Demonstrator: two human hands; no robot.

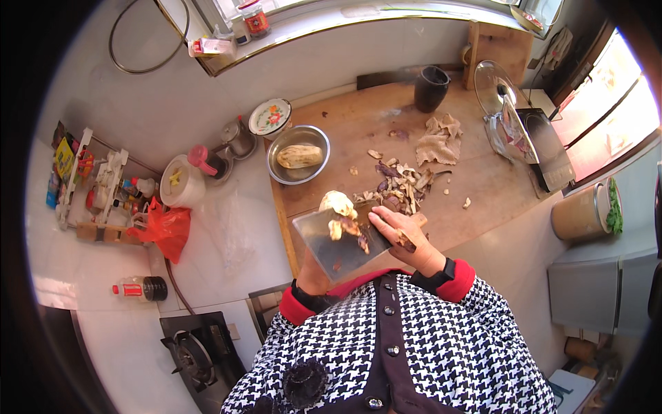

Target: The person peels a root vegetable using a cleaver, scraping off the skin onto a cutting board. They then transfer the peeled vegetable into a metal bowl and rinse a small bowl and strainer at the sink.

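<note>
A cleaver (336, 243) with a broad metal blade lies across the front of my body, bits of peel stuck to its face. My right hand (416, 243) grips it where blade and wooden handle (419, 219) meet, fingers laid over the blade; a scrap of peel clings to the hand. Mostly hidden under the blade, my left hand (313, 271) seems to hold a peeled pale root vegetable (337, 203), which shows past the blade's far edge. Dark and pale peelings (406, 183) are heaped on the wooden board (320, 199) beyond. Another peeled root (299, 156) sits in a steel bowl (326, 164).
Around the board stand a floral enamel lid (270, 117), a dark pot (432, 89), a crumpled cloth (439, 141) and an induction cooker (548, 147) with glass lids. At the left are a white tub (182, 182), a red bag (164, 227) and a gas burner (194, 359).
</note>
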